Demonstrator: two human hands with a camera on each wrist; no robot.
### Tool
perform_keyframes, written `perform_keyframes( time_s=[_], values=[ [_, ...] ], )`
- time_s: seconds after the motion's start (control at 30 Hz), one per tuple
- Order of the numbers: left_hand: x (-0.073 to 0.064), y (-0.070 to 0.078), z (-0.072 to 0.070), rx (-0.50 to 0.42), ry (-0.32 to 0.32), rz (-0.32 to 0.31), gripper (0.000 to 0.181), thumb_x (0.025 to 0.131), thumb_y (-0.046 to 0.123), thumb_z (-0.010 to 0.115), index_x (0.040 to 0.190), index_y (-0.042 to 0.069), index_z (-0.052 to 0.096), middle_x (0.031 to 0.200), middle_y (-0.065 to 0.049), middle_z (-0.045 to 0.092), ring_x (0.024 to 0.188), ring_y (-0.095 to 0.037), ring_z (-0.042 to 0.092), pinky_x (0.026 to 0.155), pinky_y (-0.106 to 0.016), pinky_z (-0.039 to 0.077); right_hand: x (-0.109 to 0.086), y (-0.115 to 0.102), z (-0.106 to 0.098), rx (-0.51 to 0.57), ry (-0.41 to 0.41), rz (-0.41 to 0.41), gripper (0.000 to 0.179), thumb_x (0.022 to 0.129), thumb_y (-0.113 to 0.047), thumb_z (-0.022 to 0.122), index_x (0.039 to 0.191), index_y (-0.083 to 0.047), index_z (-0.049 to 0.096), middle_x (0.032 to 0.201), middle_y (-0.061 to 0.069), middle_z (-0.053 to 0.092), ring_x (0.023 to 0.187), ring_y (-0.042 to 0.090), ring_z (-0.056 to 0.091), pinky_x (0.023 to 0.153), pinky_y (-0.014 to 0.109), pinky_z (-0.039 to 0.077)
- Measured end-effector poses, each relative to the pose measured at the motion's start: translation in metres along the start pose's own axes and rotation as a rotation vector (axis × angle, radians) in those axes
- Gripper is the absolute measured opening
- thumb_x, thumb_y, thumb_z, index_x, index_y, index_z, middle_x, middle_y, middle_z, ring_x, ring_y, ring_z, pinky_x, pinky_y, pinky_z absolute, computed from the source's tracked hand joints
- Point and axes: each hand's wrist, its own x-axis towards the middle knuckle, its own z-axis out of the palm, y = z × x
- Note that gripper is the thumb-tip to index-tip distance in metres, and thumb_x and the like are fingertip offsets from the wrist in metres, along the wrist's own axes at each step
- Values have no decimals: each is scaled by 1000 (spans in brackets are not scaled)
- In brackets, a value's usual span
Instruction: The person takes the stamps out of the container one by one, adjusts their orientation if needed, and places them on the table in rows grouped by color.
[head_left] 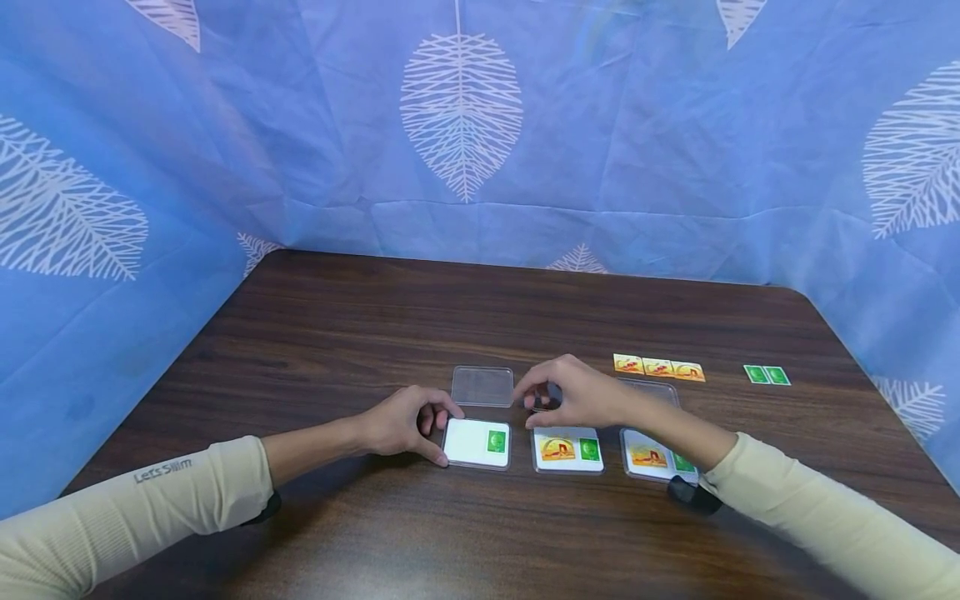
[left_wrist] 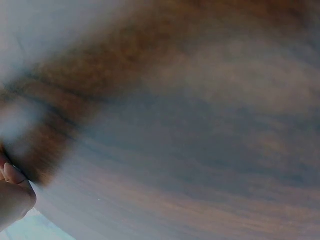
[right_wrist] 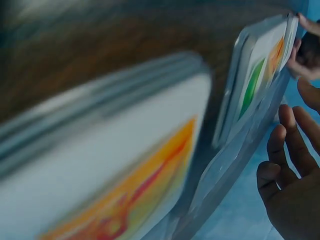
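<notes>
In the head view my left hand (head_left: 408, 422) grips the left edge of a flat clear case (head_left: 461, 442), thumb at the near corner and a finger at the far one. A white card with one green stamp (head_left: 497, 442) lies in it. My right hand (head_left: 573, 392) hovers behind the middle case (head_left: 551, 433), fingers bent loosely, one fingertip near the corner of a clear lid (head_left: 482, 386). Nothing shows in that hand (right_wrist: 295, 170) in the right wrist view. The middle case holds an orange stamp (head_left: 557, 450) and a green one. The left wrist view is mostly blurred table.
On the right a third case (head_left: 647, 458) sits partly under my right forearm, with another clear lid (head_left: 660, 390) behind it. Farther back lie a row of orange stamps (head_left: 658, 368) and two green stamps (head_left: 767, 375). Blue leaf-patterned cloth (head_left: 337, 150) hangs around the dark table (head_left: 360, 317).
</notes>
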Motion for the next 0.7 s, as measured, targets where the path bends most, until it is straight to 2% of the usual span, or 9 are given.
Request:
perform_keyframes(
  time_s=[0.17,0.4,0.57,0.7],
  values=[
    [0,1,0,-1,2,-7,47,75,0,91,116,-7,69,86,-2,54,71,-11,46,67,-22,41,7,-9,8,-28,-34,-36,23,90,-10,82,111,-3,76,89,-1,69,78,12,60,70,34,53],
    [1,2,0,6,4,-16,47,75,1,91,116,-6,69,86,-2,54,72,-11,46,67,-22,40,16,-20,16,-56,-74,-7,22,90,-14,83,109,-5,78,94,-1,69,82,8,58,73,27,52],
    [1,1,0,5,0,-10,47,75,1,91,116,-6,69,87,-2,55,72,-11,46,67,-22,40,19,-22,22,-61,-73,-22,21,88,-13,84,106,-5,78,92,-1,68,81,8,60,72,25,53],
    [0,1,0,-1,-2,-11,47,75,1,91,116,-6,69,87,-2,55,72,-11,46,67,-22,40,19,-23,24,-78,-69,-4,21,87,-15,85,104,-6,78,92,-2,69,82,7,62,73,24,54]
  ],
)
